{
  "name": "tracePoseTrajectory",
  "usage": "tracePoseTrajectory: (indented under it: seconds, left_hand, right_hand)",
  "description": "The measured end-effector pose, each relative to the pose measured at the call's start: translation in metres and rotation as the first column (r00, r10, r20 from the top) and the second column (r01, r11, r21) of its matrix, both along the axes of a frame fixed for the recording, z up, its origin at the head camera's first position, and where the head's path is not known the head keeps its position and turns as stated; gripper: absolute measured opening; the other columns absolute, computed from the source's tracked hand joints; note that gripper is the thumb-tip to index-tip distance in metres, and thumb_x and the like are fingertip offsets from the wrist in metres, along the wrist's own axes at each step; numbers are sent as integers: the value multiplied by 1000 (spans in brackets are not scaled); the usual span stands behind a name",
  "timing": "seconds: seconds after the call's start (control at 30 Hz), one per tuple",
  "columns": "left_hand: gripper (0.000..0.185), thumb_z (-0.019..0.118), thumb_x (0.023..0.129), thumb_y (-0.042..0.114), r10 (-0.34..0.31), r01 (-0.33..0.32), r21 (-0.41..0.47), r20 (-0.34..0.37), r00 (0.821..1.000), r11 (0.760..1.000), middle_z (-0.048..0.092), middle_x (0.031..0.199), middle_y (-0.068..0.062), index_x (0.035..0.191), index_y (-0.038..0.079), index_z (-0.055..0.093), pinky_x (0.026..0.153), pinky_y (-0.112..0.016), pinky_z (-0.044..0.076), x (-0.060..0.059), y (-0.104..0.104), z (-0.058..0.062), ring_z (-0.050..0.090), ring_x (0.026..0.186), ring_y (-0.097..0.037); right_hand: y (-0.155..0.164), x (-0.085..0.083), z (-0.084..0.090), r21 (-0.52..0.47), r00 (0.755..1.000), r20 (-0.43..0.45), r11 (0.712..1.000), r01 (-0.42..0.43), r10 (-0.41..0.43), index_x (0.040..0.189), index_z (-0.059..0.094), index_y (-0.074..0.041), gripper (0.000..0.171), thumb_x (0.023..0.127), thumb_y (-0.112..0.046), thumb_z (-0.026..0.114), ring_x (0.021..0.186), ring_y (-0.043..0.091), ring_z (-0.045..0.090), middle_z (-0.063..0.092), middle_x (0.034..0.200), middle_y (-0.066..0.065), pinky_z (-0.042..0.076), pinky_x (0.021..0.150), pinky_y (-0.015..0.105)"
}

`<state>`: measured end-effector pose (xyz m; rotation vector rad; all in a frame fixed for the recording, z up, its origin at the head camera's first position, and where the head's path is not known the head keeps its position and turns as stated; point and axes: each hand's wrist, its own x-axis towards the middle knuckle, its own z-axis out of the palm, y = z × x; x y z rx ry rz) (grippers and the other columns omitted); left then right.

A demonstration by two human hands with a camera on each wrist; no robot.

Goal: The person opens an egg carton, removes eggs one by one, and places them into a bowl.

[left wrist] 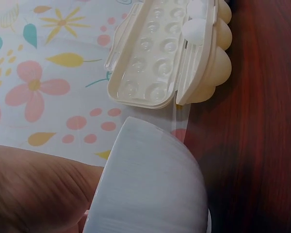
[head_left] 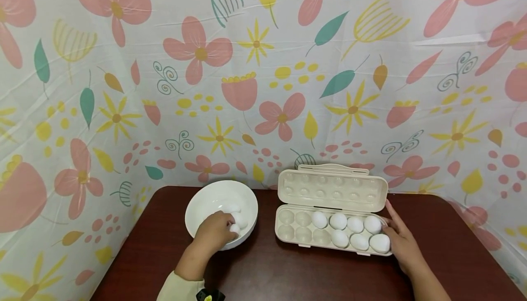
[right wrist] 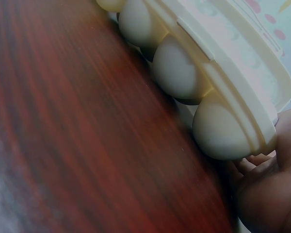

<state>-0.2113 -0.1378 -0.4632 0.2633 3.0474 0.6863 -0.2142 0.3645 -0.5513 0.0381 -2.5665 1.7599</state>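
My left fingers [head_left: 224, 218] pinch 1 egg [head_left: 235, 229] inside the bowl [head_left: 196, 199], near the counter's [head_left: 263, 271] far-left corner; my right fingers [head_left: 396, 216] rest fairly straight against the carton's [head_left: 332, 183] right end. The egg should be light, smooth, brittle: gently cup its middle.

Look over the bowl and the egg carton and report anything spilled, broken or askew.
Nothing stands out. The eggs in the carton sit in two rows, the bowl stands on the table with more eggs inside it, and no spill or broken shell shows. Hairline cracks would be too small to tell.
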Motion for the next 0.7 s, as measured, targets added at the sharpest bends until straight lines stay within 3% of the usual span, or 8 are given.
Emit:
tracePoseTrajectory:
  seconds: [0.7]
  left_hand:
    - [23, 86, 76, 17, 3, -4, -59, -15, 1000, 998, 66, 90, -6, 95, 11, 75, 74, -41, 52, 4, 4, 2, 63, 82, -24]
  right_hand:
    - [-1, -2, 0, 4, 1000, -9, 1000, 9, -9, 161, 2, -41, 62, 111, -23, 33, 103, -13, 53, 47, 116, -31, 51, 79, 16]
